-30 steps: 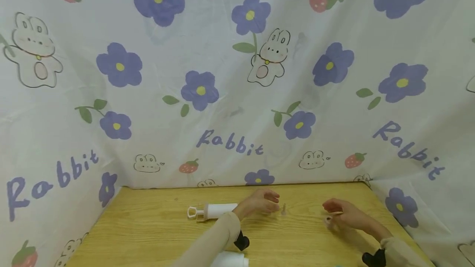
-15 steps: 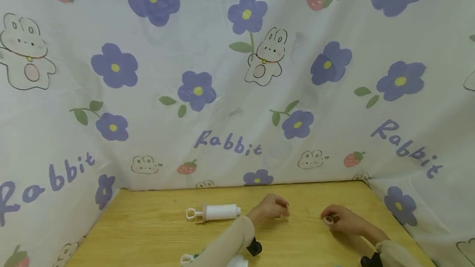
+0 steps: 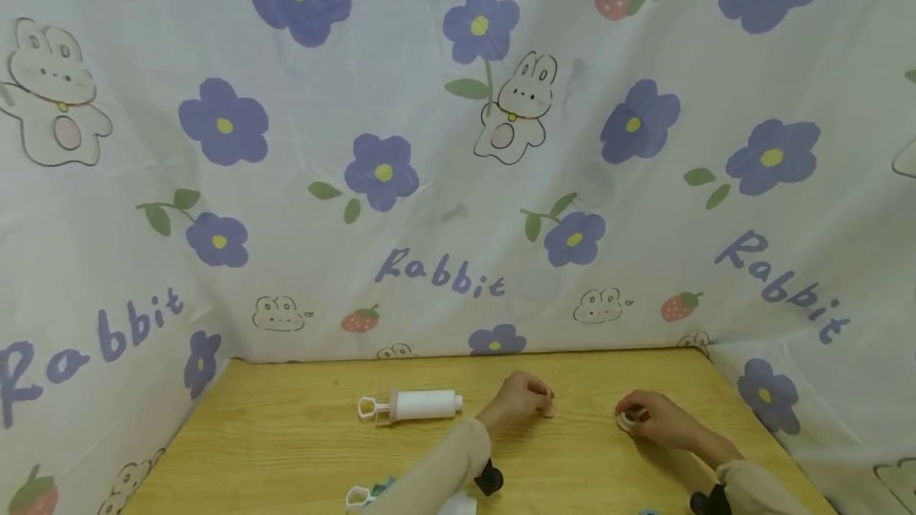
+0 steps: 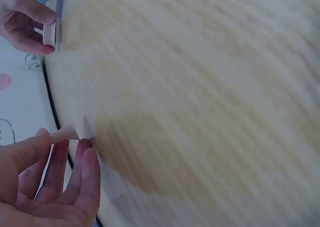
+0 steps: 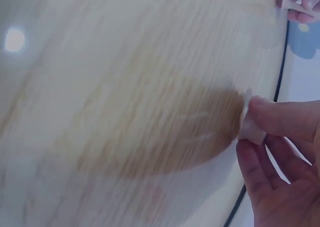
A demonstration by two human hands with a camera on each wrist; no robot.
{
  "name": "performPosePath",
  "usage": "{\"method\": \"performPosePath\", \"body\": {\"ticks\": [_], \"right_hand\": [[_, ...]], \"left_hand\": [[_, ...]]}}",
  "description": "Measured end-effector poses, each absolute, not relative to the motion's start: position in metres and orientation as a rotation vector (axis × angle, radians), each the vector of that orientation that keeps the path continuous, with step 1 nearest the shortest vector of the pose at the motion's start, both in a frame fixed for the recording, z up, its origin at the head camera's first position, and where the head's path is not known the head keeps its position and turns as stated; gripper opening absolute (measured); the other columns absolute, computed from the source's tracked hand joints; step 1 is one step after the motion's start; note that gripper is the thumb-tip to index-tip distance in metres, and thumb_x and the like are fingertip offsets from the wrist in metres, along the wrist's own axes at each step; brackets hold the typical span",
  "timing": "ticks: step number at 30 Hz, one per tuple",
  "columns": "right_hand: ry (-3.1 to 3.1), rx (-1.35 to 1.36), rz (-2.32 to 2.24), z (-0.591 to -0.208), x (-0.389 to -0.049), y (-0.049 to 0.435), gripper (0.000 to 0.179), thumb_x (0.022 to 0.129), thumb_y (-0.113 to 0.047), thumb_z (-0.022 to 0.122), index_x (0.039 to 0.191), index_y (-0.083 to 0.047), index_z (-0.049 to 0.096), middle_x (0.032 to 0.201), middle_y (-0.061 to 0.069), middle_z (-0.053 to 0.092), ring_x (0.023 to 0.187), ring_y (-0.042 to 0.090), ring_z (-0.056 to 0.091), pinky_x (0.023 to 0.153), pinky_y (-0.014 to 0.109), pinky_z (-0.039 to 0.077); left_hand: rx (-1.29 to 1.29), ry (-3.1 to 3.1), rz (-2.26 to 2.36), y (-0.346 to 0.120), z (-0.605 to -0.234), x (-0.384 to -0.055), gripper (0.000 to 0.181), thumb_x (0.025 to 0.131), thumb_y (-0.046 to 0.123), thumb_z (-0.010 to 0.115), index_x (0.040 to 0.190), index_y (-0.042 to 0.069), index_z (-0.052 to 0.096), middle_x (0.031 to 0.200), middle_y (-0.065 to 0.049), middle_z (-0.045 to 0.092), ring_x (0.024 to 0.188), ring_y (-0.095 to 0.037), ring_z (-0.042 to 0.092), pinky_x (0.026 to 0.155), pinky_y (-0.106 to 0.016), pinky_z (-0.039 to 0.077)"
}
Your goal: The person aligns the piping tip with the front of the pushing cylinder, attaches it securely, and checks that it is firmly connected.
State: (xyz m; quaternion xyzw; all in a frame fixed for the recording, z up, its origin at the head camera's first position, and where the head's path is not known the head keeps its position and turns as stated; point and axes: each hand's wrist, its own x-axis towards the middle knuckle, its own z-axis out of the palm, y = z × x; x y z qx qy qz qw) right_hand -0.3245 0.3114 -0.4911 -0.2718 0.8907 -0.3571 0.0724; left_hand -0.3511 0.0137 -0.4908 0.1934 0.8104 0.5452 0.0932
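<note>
In the head view my left hand (image 3: pixel 517 401) pinches a small pale piece with a thin stem, low over the wooden table. The left wrist view shows that stem (image 4: pixel 66 133) between thumb and fingers, its wider end right at the tabletop. To the right, my right hand (image 3: pixel 661 421) pinches a small pale ring (image 3: pixel 626 421) close to the table. Seen from the right wrist, the ring (image 5: pixel 252 129) stands on edge between thumb and fingertips. The hands are apart, with bare wood between them.
A white syringe-like cylinder (image 3: pixel 427 404) with a loop handle lies left of my left hand. Another one with a white loop handle (image 3: pixel 358 497) and a teal part (image 3: pixel 382 487) is partly hidden under my left sleeve. A patterned curtain (image 3: pixel 429 205) borders the table (image 3: pixel 286 435).
My left hand has moved right to the stemmed piece, which stood on the table, and pinches it. My right hand has closed on the ring. The first white cylinder is now uncovered.
</note>
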Motion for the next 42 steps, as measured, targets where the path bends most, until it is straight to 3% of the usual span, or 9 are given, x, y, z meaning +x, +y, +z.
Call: {"method": "performPosePath", "body": {"ticks": [5,10,13,19,24,30,37,42], "right_hand": [[2.715,-0.795,-1.156,-0.485,-0.326,0.304,0.033,0.094,-0.002,0.062,0.122,0.014,0.061,0.118,0.03,0.063,0.103,0.032,0.064,0.081,0.026,0.056],[2.737,-0.636,-1.302,-0.474,-0.326,0.288,0.043,0.097,-0.012,0.063,0.131,0.013,0.056,0.129,0.033,0.059,0.115,0.046,0.059,0.087,0.037,0.057],[2.697,-0.418,-1.475,-0.468,-0.323,0.274,0.05,0.098,-0.021,0.064,0.138,0.008,0.053,0.137,0.029,0.056,0.123,0.044,0.056,0.095,0.044,0.054],[2.487,-0.209,-1.785,-0.462,-0.32,0.242,0.059,0.098,-0.026,0.064,0.146,0.003,0.046,0.148,0.026,0.047,0.135,0.039,0.047,0.108,0.05,0.045],[2.418,-0.223,-1.846,-0.461,-0.32,0.224,0.057,0.1,-0.022,0.062,0.146,0.005,0.044,0.149,0.027,0.045,0.136,0.04,0.045,0.109,0.051,0.044],[2.369,-0.14,-1.935,-0.466,-0.32,0.214,0.057,0.099,-0.022,0.063,0.146,0.005,0.045,0.148,0.026,0.047,0.129,0.033,0.054,0.109,0.05,0.045],[2.31,-0.102,-1.988,-0.468,-0.318,0.203,0.052,0.101,-0.017,0.058,0.146,0.005,0.044,0.147,0.028,0.047,0.128,0.037,0.055,0.11,0.051,0.043],[2.291,-0.07,-1.996,-0.469,-0.317,0.201,0.052,0.102,-0.019,0.057,0.147,0.003,0.044,0.149,0.027,0.044,0.126,0.031,0.058,0.111,0.051,0.042]], "left_hand": [[0.548,2.34,1.689,0.002,-0.48,-0.352,0.012,0.094,-0.003,0.062,0.097,-0.012,0.07,0.11,-0.021,0.07,0.097,-0.032,0.069,0.074,-0.046,0.059],[0.558,2.382,1.638,-0.011,-0.474,-0.357,0.017,0.095,0.001,0.063,0.106,-0.009,0.07,0.112,-0.02,0.069,0.099,-0.035,0.067,0.076,-0.045,0.057],[0.621,2.475,1.525,-0.017,-0.47,-0.359,0.02,0.095,0.005,0.065,0.112,-0.004,0.071,0.108,-0.013,0.071,0.096,-0.026,0.068,0.08,-0.04,0.058],[0.808,2.62,1.274,-0.017,-0.46,-0.361,0.02,0.094,0.009,0.066,0.111,0.002,0.074,0.1,-0.005,0.073,0.082,-0.009,0.063,0.072,-0.027,0.054],[0.936,2.786,0.995,-0.004,-0.454,-0.359,0.017,0.095,0.014,0.066,0.107,0.01,0.077,0.097,0.0,0.074,0.08,-0.006,0.062,0.07,-0.021,0.051],[1.087,2.873,0.866,0.006,-0.451,-0.36,0.017,0.095,0.011,0.065,0.107,0.009,0.078,0.096,0.0,0.074,0.082,-0.005,0.063,0.071,-0.017,0.049],[1.073,2.8,1.057,0.012,-0.452,-0.358,0.017,0.096,0.011,0.066,0.109,0.006,0.075,0.103,-0.005,0.073,0.087,-0.008,0.065,0.074,-0.018,0.052],[0.971,2.72,1.289,0.02,-0.452,-0.351,0.02,0.091,0.01,0.071,0.109,0.002,0.07,0.104,-0.011,0.071,0.088,-0.014,0.068,0.072,-0.019,0.054]]}}
